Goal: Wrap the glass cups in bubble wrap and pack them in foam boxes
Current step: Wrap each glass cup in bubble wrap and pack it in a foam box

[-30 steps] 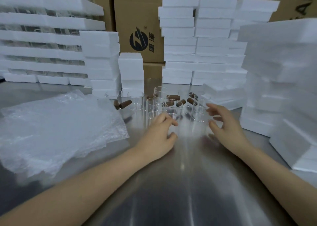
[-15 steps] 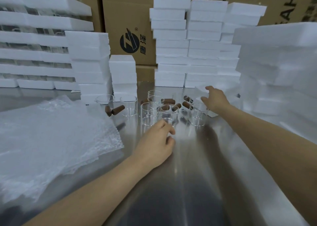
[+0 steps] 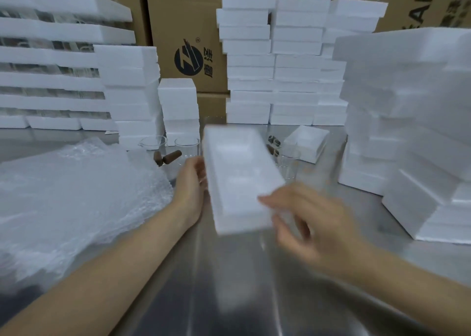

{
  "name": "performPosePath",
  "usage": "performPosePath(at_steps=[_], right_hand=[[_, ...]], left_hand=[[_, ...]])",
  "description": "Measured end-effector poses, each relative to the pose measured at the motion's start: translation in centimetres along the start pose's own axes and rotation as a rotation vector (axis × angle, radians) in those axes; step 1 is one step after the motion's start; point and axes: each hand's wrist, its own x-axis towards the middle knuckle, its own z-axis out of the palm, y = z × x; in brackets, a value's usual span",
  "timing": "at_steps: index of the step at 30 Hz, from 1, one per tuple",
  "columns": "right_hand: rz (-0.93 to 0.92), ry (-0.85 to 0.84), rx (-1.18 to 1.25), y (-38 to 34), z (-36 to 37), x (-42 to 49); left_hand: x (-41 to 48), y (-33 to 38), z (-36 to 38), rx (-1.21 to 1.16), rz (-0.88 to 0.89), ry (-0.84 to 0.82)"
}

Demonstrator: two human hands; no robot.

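- Since half a second ago the right hand (image 3: 313,223) has brought a foam box (image 3: 239,180) in from the far right, and the left hand (image 3: 191,182) has left the cups to meet it.
- Both hands clasp its edges above the steel table (image 3: 229,284), hollow side facing the camera; the right is blurred.
- Bubble wrap (image 3: 76,195) lies to the left.
- Glass cups (image 3: 187,148) stand behind the box, partly hidden.
- A carton (image 3: 178,17) bears a round black logo (image 3: 188,60); another carton (image 3: 420,9) reads "AH".

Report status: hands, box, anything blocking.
Right hand pinches foam box, empty, tilted; blurred. Left hand against its side, grip unclear. Glass cups behind, unwrapped.
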Motion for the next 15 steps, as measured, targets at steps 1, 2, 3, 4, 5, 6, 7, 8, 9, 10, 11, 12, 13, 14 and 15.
performPosePath(at_steps=[1,2,3,4,5,6,7,8,9,10,11,12,13,14,15], right_hand=[[0.013,-0.076,0.029,-0.9,-0.3,-1.4],[0.049,-0.148,0.064,-1.5,-0.6,-2.6],[0.081,-0.194,0.109,-1.6,-0.8,-3.3],[0.111,-0.2,0.167,-1.4,-0.9,-3.6],[0.158,-0.164,0.228,-0.8,-0.9,-3.4],[0.229,-0.093,0.276,0.3,-0.6,-2.8],[0.323,0.007,0.301,1.8,-0.3,-2.1],[0.431,0.11,0.307,4.0,0.2,-1.3],[0.528,0.177,0.27,6.5,0.8,-0.7],[0.587,0.175,0.176,9.0,1.4,-0.1],[0.61,0.105,0.031,11.6,2.0,0.2],[0.625,0.002,-0.114,13.9,2.6,0.4],[0.64,-0.093,-0.23,16.1,3.1,0.6],[0.662,-0.171,-0.312,17.8,3.7,0.8],[0.689,-0.226,-0.364,19.0,4.2,1.1]], left_hand=[[-0.1,0.1,0.0,-0.033,-0.026,0.0],[-0.1,0.1,0.0,-0.042,-0.026,0.018],[0.1,0.0,0.0,-0.034,-0.001,0.042],[0.1,-0.1,0.0,-0.014,0.033,0.061],[0.2,-0.3,0.2,0.012,0.063,0.076],[0.2,-0.4,0.3,0.029,0.089,0.087],[0.3,-0.4,0.3,0.034,0.111,0.097],[0.3,-0.5,0.3,0.032,0.124,0.103],[0.3,-0.5,0.2,0.04,0.13,0.1],[0.2,-0.5,0.2,0.066,0.133,0.086],[0.1,-0.5,0.2,0.108,0.135,0.066],[-0.1,-0.6,0.1,0.152,0.141,0.041],[-0.2,-0.6,0.2,0.188,0.151,0.017],[-0.3,-0.6,0.2,0.218,0.16,-0.005],[-0.5,-0.6,0.2,0.246,0.16,-0.029]])
